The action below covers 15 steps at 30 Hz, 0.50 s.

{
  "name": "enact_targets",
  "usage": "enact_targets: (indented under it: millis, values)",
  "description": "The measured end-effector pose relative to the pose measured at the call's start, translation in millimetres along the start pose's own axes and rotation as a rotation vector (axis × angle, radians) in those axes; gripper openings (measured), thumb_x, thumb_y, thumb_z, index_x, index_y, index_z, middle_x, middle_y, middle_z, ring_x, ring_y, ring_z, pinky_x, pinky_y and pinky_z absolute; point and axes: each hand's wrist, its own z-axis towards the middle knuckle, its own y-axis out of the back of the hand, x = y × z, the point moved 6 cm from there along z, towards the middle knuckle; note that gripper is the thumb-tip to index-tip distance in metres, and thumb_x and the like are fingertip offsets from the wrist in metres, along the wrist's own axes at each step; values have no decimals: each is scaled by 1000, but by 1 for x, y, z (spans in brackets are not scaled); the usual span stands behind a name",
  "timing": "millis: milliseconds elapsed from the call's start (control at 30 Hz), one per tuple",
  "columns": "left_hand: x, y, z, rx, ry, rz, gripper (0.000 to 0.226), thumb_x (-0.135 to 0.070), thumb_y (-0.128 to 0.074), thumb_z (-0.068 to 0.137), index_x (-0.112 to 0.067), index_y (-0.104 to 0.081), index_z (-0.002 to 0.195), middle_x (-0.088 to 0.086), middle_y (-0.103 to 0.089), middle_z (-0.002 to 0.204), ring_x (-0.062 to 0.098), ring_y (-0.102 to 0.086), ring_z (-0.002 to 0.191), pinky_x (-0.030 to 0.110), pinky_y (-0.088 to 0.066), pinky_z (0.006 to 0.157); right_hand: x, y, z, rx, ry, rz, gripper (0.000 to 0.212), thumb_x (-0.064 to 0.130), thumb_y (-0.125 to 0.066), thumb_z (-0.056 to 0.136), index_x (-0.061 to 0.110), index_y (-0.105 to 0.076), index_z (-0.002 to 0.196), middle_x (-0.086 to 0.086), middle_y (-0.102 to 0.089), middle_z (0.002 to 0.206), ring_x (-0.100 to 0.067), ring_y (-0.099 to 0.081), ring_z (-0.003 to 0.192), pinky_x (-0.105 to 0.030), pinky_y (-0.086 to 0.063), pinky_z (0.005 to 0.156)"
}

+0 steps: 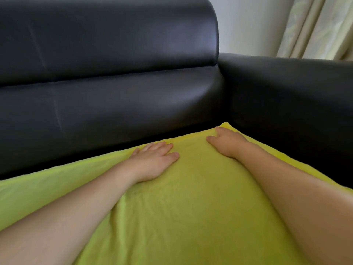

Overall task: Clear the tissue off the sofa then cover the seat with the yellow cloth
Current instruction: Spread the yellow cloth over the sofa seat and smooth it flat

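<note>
The yellow cloth (183,207) lies spread over the seat of a black leather sofa (107,104), reaching to the crease under the backrest and to the right armrest. My left hand (154,161) rests flat on the cloth near its back edge, palm down, fingers apart. My right hand (225,142) lies on the cloth at its far right corner, fingertips at the cloth's edge by the crease. Neither hand grips the fabric as far as I can see. No tissue is in view.
The sofa's black armrest (290,96) rises at the right. Behind it are a pale wall (248,25) and cream curtains (317,27) at the upper right.
</note>
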Motion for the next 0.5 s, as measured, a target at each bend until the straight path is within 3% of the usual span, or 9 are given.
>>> enact_targets:
  millis: [233, 333, 400, 500]
  values:
    - [6, -1, 5, 16, 26, -11, 72, -70, -15, 93, -35, -11, 156, -15, -4, 163, 13, 2, 150, 44, -4, 121, -1, 0, 10, 39, 43, -5, 58, 38, -27, 101, 13, -21, 153, -5, -15, 161, -20, -15, 147, -36, -17, 118]
    - [4, -2, 3, -24, 48, 6, 68, -68, -16, 95, -37, -11, 155, -16, -5, 162, 13, 0, 150, 43, -3, 121, -3, 5, 7, -64, 3, 96, 55, 30, -37, 98, 8, -31, 148, -9, -25, 157, -26, -29, 142, -35, -28, 112]
    - [2, -2, 0, -54, 52, -12, 66, -65, -17, 96, -37, -12, 155, -17, -5, 162, 12, -1, 150, 42, -3, 121, -6, 12, 4, -204, -74, 132, 44, 25, -45, 93, 3, -48, 132, -14, -42, 142, -32, -47, 124, -36, -41, 96]
    - [2, -3, -2, -66, 49, -13, 65, -64, -18, 97, -37, -12, 155, -17, -5, 162, 11, -1, 150, 42, -3, 121, -4, 18, -1, -261, -141, 37, 17, 15, -46, 92, 5, -59, 97, -17, -60, 113, -34, -58, 102, -33, -43, 76]
